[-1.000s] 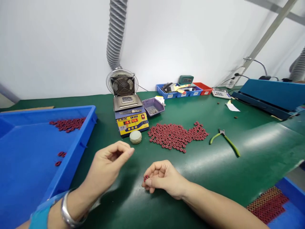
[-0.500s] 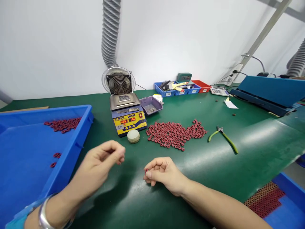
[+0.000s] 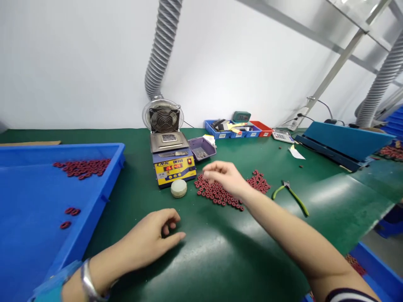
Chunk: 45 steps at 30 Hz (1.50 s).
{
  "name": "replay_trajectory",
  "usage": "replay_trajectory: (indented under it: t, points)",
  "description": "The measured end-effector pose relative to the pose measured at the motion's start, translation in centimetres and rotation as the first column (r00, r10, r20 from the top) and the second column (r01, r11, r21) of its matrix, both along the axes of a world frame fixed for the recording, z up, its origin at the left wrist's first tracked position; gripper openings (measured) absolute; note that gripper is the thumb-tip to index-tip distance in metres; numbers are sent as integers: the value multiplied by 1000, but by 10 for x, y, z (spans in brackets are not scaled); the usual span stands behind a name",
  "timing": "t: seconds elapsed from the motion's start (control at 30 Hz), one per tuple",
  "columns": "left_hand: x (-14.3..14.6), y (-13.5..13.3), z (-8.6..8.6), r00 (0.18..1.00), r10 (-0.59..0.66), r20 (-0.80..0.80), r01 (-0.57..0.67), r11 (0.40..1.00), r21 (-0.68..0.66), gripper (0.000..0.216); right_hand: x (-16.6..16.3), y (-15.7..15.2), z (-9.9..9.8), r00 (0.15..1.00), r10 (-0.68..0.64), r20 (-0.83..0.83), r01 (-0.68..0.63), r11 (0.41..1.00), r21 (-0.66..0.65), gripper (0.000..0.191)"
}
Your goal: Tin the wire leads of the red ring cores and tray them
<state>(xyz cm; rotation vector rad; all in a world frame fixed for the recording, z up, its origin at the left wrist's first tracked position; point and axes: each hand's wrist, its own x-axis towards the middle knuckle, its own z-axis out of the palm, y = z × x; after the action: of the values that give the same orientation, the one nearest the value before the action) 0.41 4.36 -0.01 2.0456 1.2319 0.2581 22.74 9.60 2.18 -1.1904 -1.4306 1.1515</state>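
Observation:
My left hand (image 3: 154, 235) is low over the green table, thumb and fingers apart, with nothing seen between them. Farther forward, my right hand (image 3: 225, 178) hangs above a pile of small dark-red toothed rings (image 3: 218, 195) and hides part of it. Its fingertips are bent together in a pinch, and whatever may be in them is too small to make out. Left of that pile stands a yellow-and-blue solder pot unit (image 3: 174, 167) with red digits lit. A round pale tin (image 3: 179, 188) sits at its front, between my two hands.
A big blue tray (image 3: 103, 184) with more red rings (image 3: 83, 167) takes up the left side. Behind the pile are a purple tray (image 3: 201, 147) and small blue bins (image 3: 217, 133). Green-handled cutters (image 3: 296, 199) lie to the right. A grey duct hose (image 3: 162, 46) hangs above the solder pot.
My right hand has moved forward from the near table to above the ring pile; the red part seen in it is out of sight. My left hand has come lower and rightward, its fingers opening.

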Motion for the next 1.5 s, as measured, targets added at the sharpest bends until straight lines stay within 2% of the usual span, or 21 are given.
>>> replay_trajectory:
  t: [0.07, 0.13, 0.2, 0.3, 0.4, 0.57, 0.7, 0.9, 1.17, 1.33, 1.5]
  points:
    - [-4, 0, -3, 997, -56, -47, 58, 997, 47, 27, -7, 45, 23, 963, -49, 264, 17, 993, 120, 13]
    - [-7, 2, -4, 991, -100, -88, 107, 991, 84, 27, -22, 89, 43, 817, -99, 568, -35, 975, 220, 20]
    - [-10, 4, -4, 983, -132, -128, 145, 984, 101, 25, -40, 127, 59, 717, -124, 686, -81, 963, 259, 22]
    - [-11, 8, -3, 976, -140, -165, 160, 981, 113, 23, -68, 167, 73, 616, -154, 773, -128, 948, 291, 17]
    - [-11, 9, -3, 973, -148, -176, 171, 978, 119, 24, -91, 190, 78, 496, -176, 850, -186, 935, 302, 16]
    - [-12, 8, -5, 967, -191, -169, 210, 973, 101, 26, -113, 208, 72, 334, -181, 925, -244, 931, 271, 26]
    - [-11, 8, -6, 967, -203, -156, 218, 972, 89, 26, -121, 215, 67, 251, -176, 952, -249, 938, 239, 36]
    - [-10, 10, -6, 964, -216, -154, 231, 969, 87, 25, -128, 214, 63, 197, -164, 967, -272, 938, 215, 38]
    - [-8, 12, -4, 964, -214, -158, 229, 970, 81, 28, -131, 214, 57, 192, -146, 971, -282, 939, 196, 41]
    - [-9, 12, -6, 963, -210, -170, 227, 970, 88, 29, -128, 214, 58, 229, -148, 962, -266, 941, 208, 38]
    - [-8, 13, -2, 960, -207, -186, 223, 973, 67, 30, -118, 213, 66, 320, -165, 933, -241, 938, 248, 27]
